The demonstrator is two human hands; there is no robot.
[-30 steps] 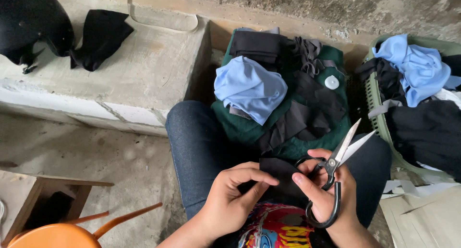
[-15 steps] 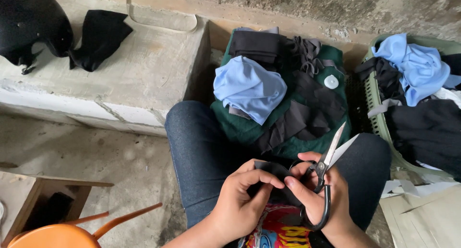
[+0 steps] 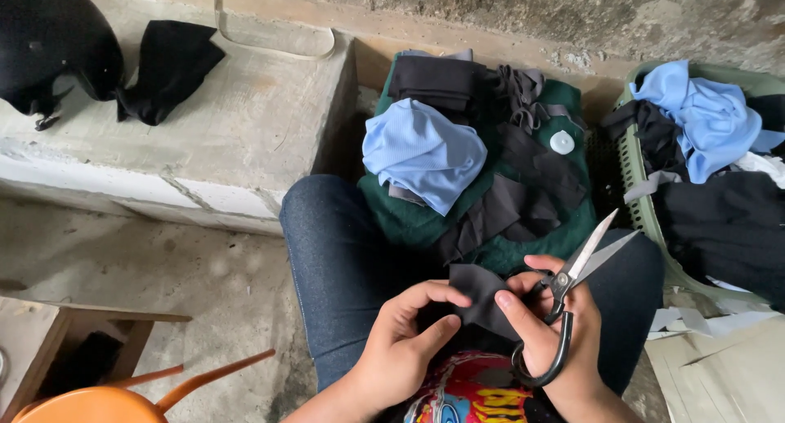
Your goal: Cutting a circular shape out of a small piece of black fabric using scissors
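A: Two hands in frame, both the wearer's, down at the lap. Left hand (image 3: 405, 345) is part closed, thumb and fingers pinching the near edge of a small black fabric piece (image 3: 482, 296).

B: And the right?

A: Right hand (image 3: 556, 333) is curled around the scissors (image 3: 572, 296). Fingers sit through the black loop handles, blades parted a little and pointing up and away. Its index finger also presses on the right edge of the fabric, so both hands touch the cloth.

B: Where does the cloth sit?

A: Between the hands, over the jeans-clad legs (image 3: 343, 267), just below the green cloth pile (image 3: 409, 218).

B: Handling notes?

A: I'd judge the scrap light, limp, no stiffness. It droops wherever it isn't pinched, so best taken at an edge or corner and kept taut between two points. Not fragile, not slippery by the look. Scissors look rigid and metal, sharp tips, best held by the loops only.

B: Surroundings, quick.

A: Light blue garment (image 3: 425, 153) and black strips on top of the green pile. Green basket (image 3: 646, 210) at right, full of dark and blue clothes. Concrete ledge (image 3: 245, 145) at left with a black helmet (image 3: 49, 47) and a black rag (image 3: 163, 67) on it. Orange chair (image 3: 106, 402) at bottom left, beside a wooden frame.

B: Anyone else?

A: Nobody else in view.
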